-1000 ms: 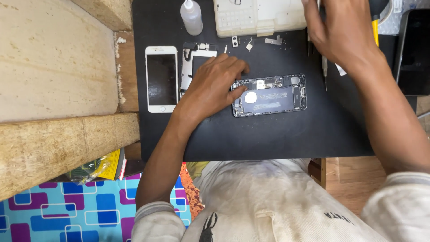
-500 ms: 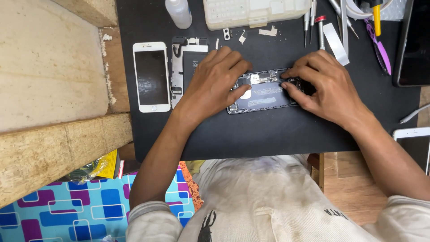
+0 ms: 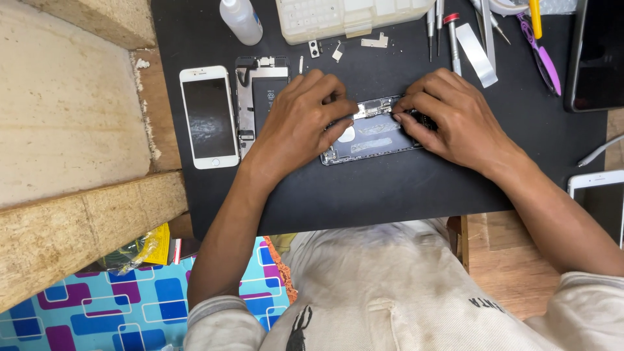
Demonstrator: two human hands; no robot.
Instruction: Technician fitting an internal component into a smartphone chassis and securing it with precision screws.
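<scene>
Mat [image 3: 390,188]: black, lying across the workbench.
White phone [image 3: 208,117]: lying face up at nine o'clock.
Squeeze bottle [image 3: 241,21]: standing at eleven o'clock.
Parts tray [image 3: 344,16]: sitting at twelve o'clock.
Screwdrivers [image 3: 450,36]: resting at one o'clock.

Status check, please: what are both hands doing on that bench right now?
Left hand and right hand both pressing on the opened phone, on the black mat. White phone lies left, apart. Nothing blocking.

Single head cam, looks straight down, pretty close over bench [image 3: 390,195]; own lap fills bottom edge.
</scene>
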